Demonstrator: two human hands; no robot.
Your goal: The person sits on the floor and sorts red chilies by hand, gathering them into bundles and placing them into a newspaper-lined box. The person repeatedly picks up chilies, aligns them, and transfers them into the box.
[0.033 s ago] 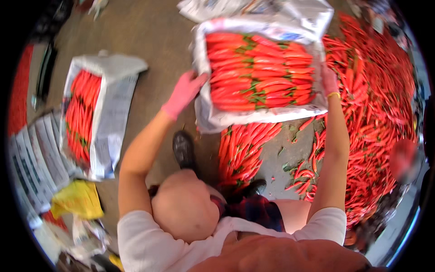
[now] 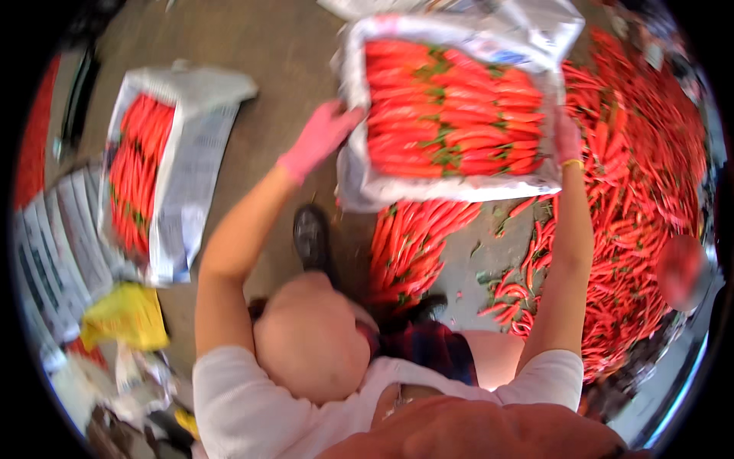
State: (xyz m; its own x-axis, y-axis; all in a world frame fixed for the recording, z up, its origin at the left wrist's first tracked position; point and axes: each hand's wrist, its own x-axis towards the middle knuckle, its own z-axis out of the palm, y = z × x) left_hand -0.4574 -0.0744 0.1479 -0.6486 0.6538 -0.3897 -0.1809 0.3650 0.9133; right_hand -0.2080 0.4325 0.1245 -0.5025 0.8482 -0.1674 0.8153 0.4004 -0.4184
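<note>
A paper-lined box [image 2: 451, 187] sits in front of me, packed with neat rows of red chili peppers [image 2: 459, 111], their green stems showing between the rows. My left hand [image 2: 319, 138], in a pink glove, grips its left wall. At the right wall is my right hand [image 2: 566, 139], also pink-gloved with a yellow band at the wrist; its fingers are partly hidden behind the paper edge. Both arms are stretched forward. Just below the box's near edge lies a bundle of loose chilies [image 2: 409, 249] on the floor, between my feet.
A large heap of red chilies [image 2: 634, 206] spreads along the right. Another paper-lined box [image 2: 191, 176] of chilies stands at left, beside stacked newspaper sheets [image 2: 61, 245] and a yellow bag [image 2: 126, 317]. My dark shoe [image 2: 312, 233] is near the bundle.
The held box and both hands have shifted slightly up and to the right in the picture. The surroundings also sit a little higher, as the view has moved. Both hands keep their places.
</note>
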